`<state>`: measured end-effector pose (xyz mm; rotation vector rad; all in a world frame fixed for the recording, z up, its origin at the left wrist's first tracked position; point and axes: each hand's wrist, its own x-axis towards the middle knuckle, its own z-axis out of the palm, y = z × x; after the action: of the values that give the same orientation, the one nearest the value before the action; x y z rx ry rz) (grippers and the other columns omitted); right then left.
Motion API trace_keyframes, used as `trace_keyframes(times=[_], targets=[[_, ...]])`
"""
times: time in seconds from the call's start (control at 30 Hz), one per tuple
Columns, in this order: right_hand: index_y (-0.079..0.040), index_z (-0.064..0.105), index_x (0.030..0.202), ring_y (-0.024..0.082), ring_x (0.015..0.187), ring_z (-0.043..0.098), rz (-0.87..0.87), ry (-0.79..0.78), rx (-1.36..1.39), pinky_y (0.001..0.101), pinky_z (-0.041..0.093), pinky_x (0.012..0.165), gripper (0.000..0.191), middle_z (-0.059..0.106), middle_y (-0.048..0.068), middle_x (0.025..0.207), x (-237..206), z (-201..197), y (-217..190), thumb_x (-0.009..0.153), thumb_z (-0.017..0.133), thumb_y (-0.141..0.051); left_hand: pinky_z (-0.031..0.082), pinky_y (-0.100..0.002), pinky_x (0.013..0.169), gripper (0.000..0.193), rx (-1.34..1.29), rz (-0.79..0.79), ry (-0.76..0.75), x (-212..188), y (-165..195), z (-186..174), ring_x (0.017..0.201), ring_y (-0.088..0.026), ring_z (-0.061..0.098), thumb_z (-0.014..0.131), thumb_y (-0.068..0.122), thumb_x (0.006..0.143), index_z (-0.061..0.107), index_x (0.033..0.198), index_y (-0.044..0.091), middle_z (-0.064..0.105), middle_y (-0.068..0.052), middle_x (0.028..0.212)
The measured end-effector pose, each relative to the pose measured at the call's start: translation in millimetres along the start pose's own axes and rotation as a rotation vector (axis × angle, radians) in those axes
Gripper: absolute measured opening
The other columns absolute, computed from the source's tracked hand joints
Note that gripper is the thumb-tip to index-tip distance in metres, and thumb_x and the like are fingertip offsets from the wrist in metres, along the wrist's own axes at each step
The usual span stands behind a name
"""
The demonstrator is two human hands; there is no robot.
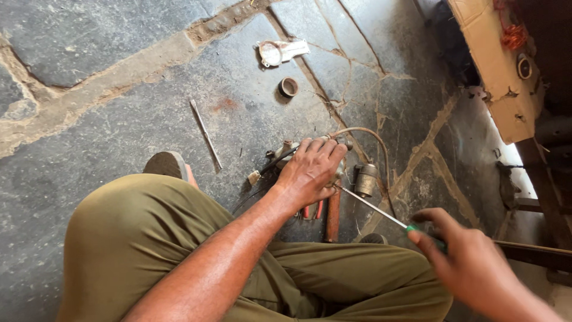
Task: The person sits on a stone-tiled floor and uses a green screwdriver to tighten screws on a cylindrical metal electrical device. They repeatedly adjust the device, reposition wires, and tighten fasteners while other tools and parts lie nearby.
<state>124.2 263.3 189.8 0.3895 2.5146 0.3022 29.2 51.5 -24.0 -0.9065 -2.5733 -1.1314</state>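
My left hand (310,170) presses down on a small grey metal part (285,150) with a cable and hose, lying on the stone floor between my legs. My right hand (471,262) grips the green handle of a screwdriver (372,207). The long shaft runs up-left and its tip meets the part just under my left palm. A small metal cylinder (366,179) lies right of the left hand, and a reddish-brown tool handle (332,217) lies below it.
A thin metal rod (206,134) lies on the floor to the left. Farther off are a small ring (288,87) and a flat metal gasket piece (280,52). A cardboard box (497,65) stands at the upper right. My olive trousers (149,238) fill the foreground.
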Motion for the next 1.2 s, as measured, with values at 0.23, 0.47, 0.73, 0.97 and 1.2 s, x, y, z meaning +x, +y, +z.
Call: trace_keyframes(times=[0.23,0.47,0.73,0.97,1.2], targets=[[-0.008,0.057,0.124,0.022,0.083,0.071,-0.374,0.063,0.064,0.0372,0.059,0.069,0.051,0.072,0.008,0.093,7,4,16,0.086,0.078,-0.035,0.045,-0.05,0.102,0.082,-0.066,-0.001,0.027,-2,0,-3,0.117,-0.034,0.057,0.092,0.039,0.065,0.051,0.127,0.002,0.058,-0.014,0.115],[-0.014,0.052,0.143,0.018,0.087,0.072,-0.488,0.186,-0.638,0.0351,0.056,0.074,0.052,0.072,0.003,0.112,-4,-5,10,0.096,0.064,-0.031,0.042,-0.053,0.106,0.083,0.025,-0.007,-0.023,2,-2,6,0.12,-0.033,0.056,0.089,0.041,0.068,0.048,0.129,0.002,0.056,-0.016,0.119],[-0.006,0.055,0.138,0.025,0.098,0.077,-0.474,0.014,-0.206,0.036,0.06,0.075,0.065,0.075,0.013,0.11,3,11,15,0.084,0.076,-0.035,0.045,-0.051,0.106,0.077,-0.029,-0.016,-0.003,-3,0,0,0.12,-0.032,0.056,0.088,0.037,0.075,0.05,0.133,0.004,0.058,-0.013,0.119],[-0.013,0.049,0.148,0.02,0.087,0.071,-0.521,0.168,-0.766,0.0343,0.055,0.07,0.057,0.072,0.005,0.111,8,13,36,0.096,0.062,-0.033,0.043,-0.051,0.102,0.079,-0.014,0.003,0.023,0,0,1,0.118,-0.032,0.056,0.09,0.035,0.066,0.051,0.127,0.002,0.058,-0.015,0.117],[-0.008,0.063,0.129,0.022,0.084,0.072,-0.345,-0.132,0.37,0.0335,0.059,0.065,0.049,0.074,0.005,0.093,30,-2,32,0.092,0.075,-0.038,0.044,-0.049,0.104,0.078,-0.038,0.0,0.044,-1,-1,-2,0.118,-0.032,0.057,0.089,0.032,0.067,0.051,0.128,0.002,0.059,-0.014,0.116]])
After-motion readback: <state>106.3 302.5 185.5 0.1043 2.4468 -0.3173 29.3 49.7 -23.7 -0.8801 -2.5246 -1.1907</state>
